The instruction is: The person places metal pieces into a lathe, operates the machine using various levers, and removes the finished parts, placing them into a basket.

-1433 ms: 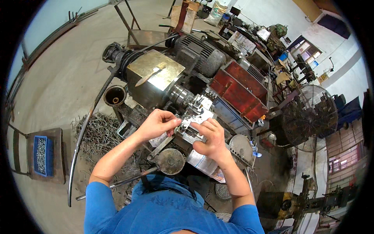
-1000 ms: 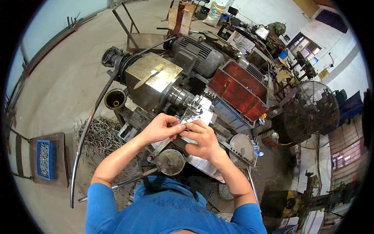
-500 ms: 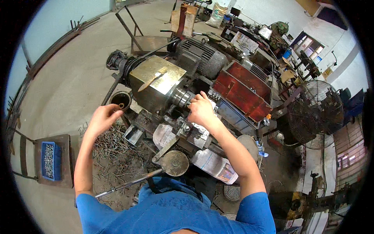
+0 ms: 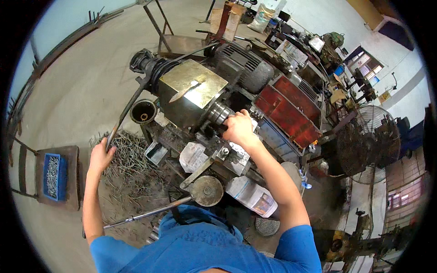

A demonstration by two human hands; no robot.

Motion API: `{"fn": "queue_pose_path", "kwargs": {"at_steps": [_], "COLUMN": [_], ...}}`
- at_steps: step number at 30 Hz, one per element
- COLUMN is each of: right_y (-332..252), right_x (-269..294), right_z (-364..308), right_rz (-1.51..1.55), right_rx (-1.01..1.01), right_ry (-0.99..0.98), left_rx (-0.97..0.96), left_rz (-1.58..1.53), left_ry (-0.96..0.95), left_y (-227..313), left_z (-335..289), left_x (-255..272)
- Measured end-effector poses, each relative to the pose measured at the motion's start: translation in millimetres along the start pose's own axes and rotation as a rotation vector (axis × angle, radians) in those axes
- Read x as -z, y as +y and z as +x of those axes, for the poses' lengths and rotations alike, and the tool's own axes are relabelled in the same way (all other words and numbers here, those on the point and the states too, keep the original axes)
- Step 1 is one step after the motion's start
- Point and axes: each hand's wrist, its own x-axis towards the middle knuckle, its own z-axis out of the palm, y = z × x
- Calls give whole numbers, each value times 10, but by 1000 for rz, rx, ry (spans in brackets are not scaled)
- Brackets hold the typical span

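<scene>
A long metal lever (image 4: 125,111) slopes down from the back of the lathe-like machine's headstock (image 4: 186,102). My left hand (image 4: 101,156) is closed around its lower end. My right hand (image 4: 238,128) is bent at the front of the round steel chuck (image 4: 219,113), fingers curled together; whatever they hold is hidden behind them. Just in front of that hand stands the tool post (image 4: 225,153), with white paper around it. A brass-coloured plate covers the headstock, and a flat wooden-looking stick (image 4: 184,92) lies on it.
A round metal pot (image 4: 144,112) and a small open tray (image 4: 156,154) sit at the machine's left. Metal shavings (image 4: 132,154) heap on the floor. Further left is a blue bin (image 4: 55,177) of small metal parts. A red metal box (image 4: 289,107) and a caged fan (image 4: 369,143) stand to the right.
My left hand has moved from beside the pot, down and left, and now grips the lever's end. My right hand stays at the chuck. The view has shifted slightly.
</scene>
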Motion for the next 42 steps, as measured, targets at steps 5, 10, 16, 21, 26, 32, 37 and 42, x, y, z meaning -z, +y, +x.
{"fn": "queue_pose_path", "kwargs": {"at_steps": [5, 10, 16, 21, 26, 32, 37, 42], "right_y": [40, -2, -55, 164, 515, 709, 806, 618], "right_x": [-25, -16, 197, 518, 545, 214, -172, -879], "right_z": [-32, 24, -103, -852, -1948, -3318, -4374, -6069], "right_rz": [18, 4, 5, 342, 320, 369, 145, -4], "right_rx": [-21, -50, -44, -9, -298, -710, -1079, -1608], "right_ry": [4, -1, 63, 423, 371, 222, 133, -308], "left_rx": [-67, -66, 28, -198, 18, -595, -482, -223], "left_rz": [319, 591, 494, -413, -337, 609, 531, 285], "left_ry": [58, 198, 104, 685, -472, -408, -392, -416], "left_y": [-255, -1237, -1336, -258, 68, 151, 124, 19], "left_z": [239, 1137, 1347, 821, 542, 889, 938, 752], "left_x": [-45, 238, 180, -512, -2065, -2150, -2096, -1864]}}
